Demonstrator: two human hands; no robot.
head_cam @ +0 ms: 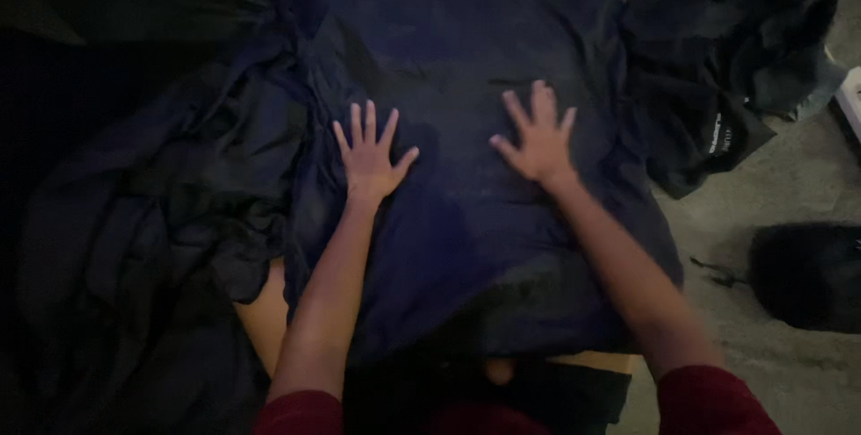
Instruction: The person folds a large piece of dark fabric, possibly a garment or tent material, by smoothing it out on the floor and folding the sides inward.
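Both hands (372, 161) (538, 143) press flat on dark folded cloth (466, 67).

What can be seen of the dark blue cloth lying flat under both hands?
The dark blue cloth looks like soft woven fabric, laid out as a roughly rectangular, mostly smooth panel with faint creases. It lies flat in the middle of the view, its far edge near the top. The left hand and right hand press on it, palms down, fingers spread. Its left edge meets a crumpled pile of dark clothes; dim light hides finer detail.
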